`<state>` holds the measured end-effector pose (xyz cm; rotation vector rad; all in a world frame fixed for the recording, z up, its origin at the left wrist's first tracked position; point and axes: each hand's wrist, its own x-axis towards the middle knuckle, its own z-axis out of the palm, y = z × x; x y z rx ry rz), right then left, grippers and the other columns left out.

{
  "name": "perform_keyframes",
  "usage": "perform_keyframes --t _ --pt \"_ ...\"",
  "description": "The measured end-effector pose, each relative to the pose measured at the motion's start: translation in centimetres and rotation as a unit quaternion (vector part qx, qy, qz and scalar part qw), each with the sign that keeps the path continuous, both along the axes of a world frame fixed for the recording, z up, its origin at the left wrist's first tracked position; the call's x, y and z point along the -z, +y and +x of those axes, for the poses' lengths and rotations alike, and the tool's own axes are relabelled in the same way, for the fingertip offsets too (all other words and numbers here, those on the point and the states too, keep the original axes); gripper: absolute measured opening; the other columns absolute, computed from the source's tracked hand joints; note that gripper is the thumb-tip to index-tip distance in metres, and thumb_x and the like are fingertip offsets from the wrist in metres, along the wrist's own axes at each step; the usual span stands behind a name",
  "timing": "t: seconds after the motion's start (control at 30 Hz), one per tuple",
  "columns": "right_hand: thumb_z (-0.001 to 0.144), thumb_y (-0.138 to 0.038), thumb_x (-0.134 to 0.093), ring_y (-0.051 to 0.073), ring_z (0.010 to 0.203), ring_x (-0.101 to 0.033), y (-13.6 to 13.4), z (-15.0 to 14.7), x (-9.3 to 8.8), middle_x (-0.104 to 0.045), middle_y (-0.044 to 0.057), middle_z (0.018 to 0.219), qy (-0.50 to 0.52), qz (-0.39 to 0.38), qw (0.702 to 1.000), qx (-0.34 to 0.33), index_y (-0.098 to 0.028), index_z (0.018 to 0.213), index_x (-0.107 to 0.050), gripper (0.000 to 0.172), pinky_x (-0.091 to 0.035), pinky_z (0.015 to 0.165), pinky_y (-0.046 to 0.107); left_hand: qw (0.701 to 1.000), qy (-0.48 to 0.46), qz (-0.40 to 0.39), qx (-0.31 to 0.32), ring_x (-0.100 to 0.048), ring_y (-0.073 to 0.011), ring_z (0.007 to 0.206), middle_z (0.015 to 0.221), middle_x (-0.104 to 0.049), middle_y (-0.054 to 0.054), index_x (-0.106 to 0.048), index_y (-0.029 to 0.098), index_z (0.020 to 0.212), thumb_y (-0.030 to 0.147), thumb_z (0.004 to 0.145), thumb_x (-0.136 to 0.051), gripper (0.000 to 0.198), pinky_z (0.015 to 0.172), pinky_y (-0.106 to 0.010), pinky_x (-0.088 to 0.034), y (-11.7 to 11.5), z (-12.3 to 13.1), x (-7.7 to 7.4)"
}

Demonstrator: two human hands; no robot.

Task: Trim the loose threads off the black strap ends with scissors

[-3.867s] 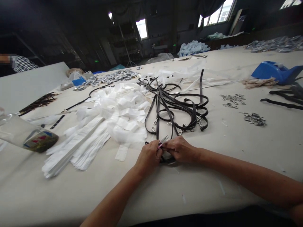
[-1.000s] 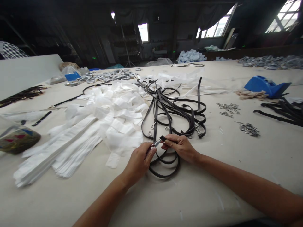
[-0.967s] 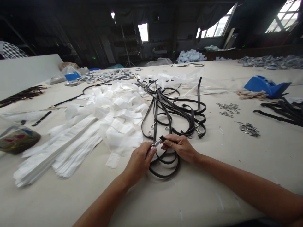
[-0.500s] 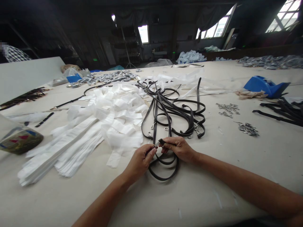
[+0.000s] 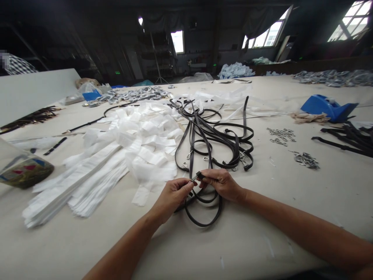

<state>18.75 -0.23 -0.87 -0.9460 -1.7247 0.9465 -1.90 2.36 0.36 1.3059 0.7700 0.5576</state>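
My left hand (image 5: 174, 194) and my right hand (image 5: 220, 182) meet near the table's front edge. Both pinch the end of a black strap (image 5: 204, 222), whose loops lie on the table under and in front of my hands. A small metal piece (image 5: 194, 178) shows between my fingertips at the strap's end. Just beyond lies a tangle of black straps with metal clasps (image 5: 217, 136). To the left of it spreads a heap of white plastic sleeves (image 5: 136, 144).
Small piles of metal clasps (image 5: 305, 158) lie to the right, near a blue tape dispenser (image 5: 326, 105) and more black straps (image 5: 346, 138). A patterned pouch (image 5: 25, 175) sits at the left edge. A person in a checked shirt (image 5: 17, 66) is at the far left.
Earlier my hands worked with small snips at the strap; now they hold the strap's end with the metal piece. The strap's loop has slid a little nearer to me.
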Motion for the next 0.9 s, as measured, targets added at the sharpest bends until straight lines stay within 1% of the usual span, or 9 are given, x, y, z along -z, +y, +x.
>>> perform_keyframes --t 0.07,0.2,0.27,0.37,0.5,0.6,0.7,0.8,0.9 --pt "0.093 -0.032 -0.052 0.017 0.073 -0.065 0.1 -0.1 -0.1 -0.067 0.006 0.082 0.026 -0.014 1.0 -0.005 -0.014 0.095 -0.068 0.024 -0.053 0.072 0.028 1.0 -0.019 -0.01 -0.007 -0.016 -0.0053 0.047 0.056 -0.023 0.008 -0.065 0.013 0.099 0.044 0.085 -0.059 0.035 0.042 -0.021 -0.009 -0.3 0.1 -0.2" --pt "0.092 -0.031 -0.055 0.017 0.076 -0.063 0.2 -0.1 -0.2 -0.066 0.006 0.084 0.078 -0.041 0.996 -0.012 -0.013 0.095 -0.069 0.023 -0.053 0.072 0.028 0.994 -0.079 -0.077 0.007 -0.012 -0.0052 0.049 0.06 -0.021 0.007 -0.066 0.012 0.098 0.042 0.086 -0.057 0.033 0.041 -0.02 -0.007 -0.5 0.4 -0.5" --pt "0.092 -0.03 -0.055 0.017 0.075 -0.063 0.2 0.0 -0.2 -0.066 0.006 0.083 0.076 -0.039 0.996 -0.014 -0.013 0.095 -0.069 0.022 -0.054 0.071 0.027 0.994 -0.08 -0.072 0.005 -0.013 -0.0053 0.048 0.059 -0.022 0.007 -0.066 0.012 0.099 0.042 0.087 -0.056 0.034 0.041 -0.02 -0.009 -0.5 0.6 -0.3" --pt "0.093 -0.028 -0.053 0.017 0.073 -0.065 0.3 0.2 0.0 -0.066 0.006 0.082 0.041 -0.016 0.999 -0.02 -0.012 0.096 -0.069 0.022 -0.054 0.07 0.027 0.999 -0.013 0.027 -0.02 -0.019 -0.0057 0.047 0.054 -0.027 0.007 -0.065 0.013 0.101 0.043 0.088 -0.055 0.035 0.042 -0.02 -0.013 -0.5 0.8 0.1" --pt "0.094 -0.024 -0.051 0.016 0.076 -0.066 0.3 0.2 0.4 -0.066 0.006 0.085 -0.011 0.027 1.0 -0.007 -0.013 0.098 -0.067 0.02 -0.055 0.073 0.027 0.975 0.062 0.206 -0.06 -0.036 -0.0083 0.059 0.064 -0.044 0.002 -0.065 0.014 0.091 0.039 0.088 -0.055 0.028 0.052 -0.02 -0.029 -0.4 0.7 0.3" --pt "0.094 -0.023 -0.051 0.016 0.077 -0.066 0.2 0.1 0.5 -0.065 0.007 0.091 -0.03 0.057 0.998 0.005 -0.014 0.097 -0.066 0.018 -0.055 0.073 0.026 0.967 0.077 0.235 -0.054 -0.038 -0.0095 0.062 0.066 -0.047 0.001 -0.064 0.014 0.085 0.038 0.089 -0.053 0.027 0.056 -0.021 -0.031 -0.3 0.6 0.2" --pt "0.094 -0.022 -0.05 0.016 0.076 -0.065 0.1 0.2 0.5 -0.065 0.006 0.089 -0.04 0.064 0.997 0.005 -0.014 0.095 -0.066 0.018 -0.055 0.072 0.026 0.979 0.069 0.185 -0.055 -0.031 -0.0072 0.053 0.058 -0.04 0.004 -0.065 0.014 0.083 0.041 0.087 -0.055 0.03 0.047 -0.02 -0.024 -0.5 0.7 0.2" --pt "0.094 -0.023 -0.051 0.015 0.072 -0.064 0.3 0.4 0.3 -0.066 0.006 0.082 -0.032 0.045 0.998 -0.003 -0.014 0.094 -0.067 0.018 -0.054 0.071 0.026 0.998 0.011 0.03 -0.054 -0.018 -0.0049 0.044 0.052 -0.025 0.008 -0.064 0.013 0.083 0.047 0.086 -0.055 0.036 0.041 -0.02 -0.013 -0.9 0.9 0.3" --pt "0.093 -0.026 -0.053 0.016 0.072 -0.064 0.6 0.6 0.3 -0.067 0.006 0.083 0.026 0.008 0.999 -0.023 -0.013 0.096 -0.067 0.02 -0.055 0.069 0.027 0.991 -0.062 -0.109 -0.035 -0.011 -0.0042 0.045 0.055 -0.021 0.009 -0.063 0.013 0.084 0.046 0.085 -0.057 0.034 0.039 -0.019 -0.007 -1.2 1.0 0.2"
